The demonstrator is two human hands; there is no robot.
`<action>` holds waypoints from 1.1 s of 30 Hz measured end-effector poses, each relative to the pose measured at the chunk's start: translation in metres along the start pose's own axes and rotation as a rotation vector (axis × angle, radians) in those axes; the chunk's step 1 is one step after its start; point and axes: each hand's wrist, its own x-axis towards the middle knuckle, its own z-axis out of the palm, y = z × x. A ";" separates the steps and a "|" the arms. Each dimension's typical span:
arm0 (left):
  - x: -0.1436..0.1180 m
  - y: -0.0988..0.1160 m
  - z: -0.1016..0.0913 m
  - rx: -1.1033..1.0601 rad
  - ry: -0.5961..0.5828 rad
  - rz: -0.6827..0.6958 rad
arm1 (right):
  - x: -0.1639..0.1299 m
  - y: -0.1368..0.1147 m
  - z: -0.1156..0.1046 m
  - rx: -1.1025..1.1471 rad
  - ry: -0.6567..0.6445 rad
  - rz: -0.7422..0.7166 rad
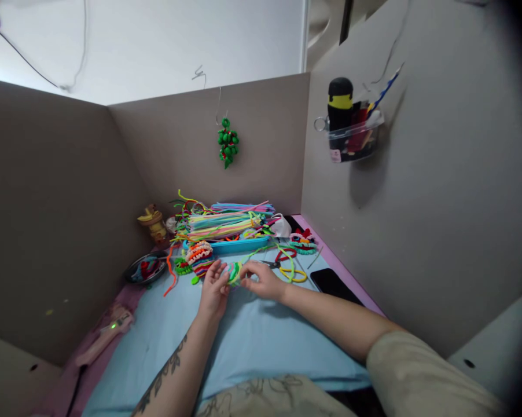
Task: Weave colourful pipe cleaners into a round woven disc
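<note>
My left hand (214, 289) and my right hand (263, 279) meet over the light blue cloth (243, 341), both pinching a small green pipe-cleaner coil (235, 272) between their fingertips. Just behind the hands lie a striped multicoloured woven piece (199, 255) and loose green, yellow and red pipe cleaners (291, 267). Scissors (269, 264) lie right behind my right hand, partly hidden by it.
A blue tray (239, 245) bears a heap of straight coloured pipe cleaners. A black phone (333, 284) lies at right, a metal bowl (147, 270) and a pink glue gun (107, 336) at left. Grey partition walls surround; a green ornament (228, 143) and a clear wall holder (352, 136) hang.
</note>
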 end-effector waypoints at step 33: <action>-0.004 -0.001 0.005 0.083 -0.047 -0.049 | 0.007 0.011 -0.004 0.006 0.181 0.242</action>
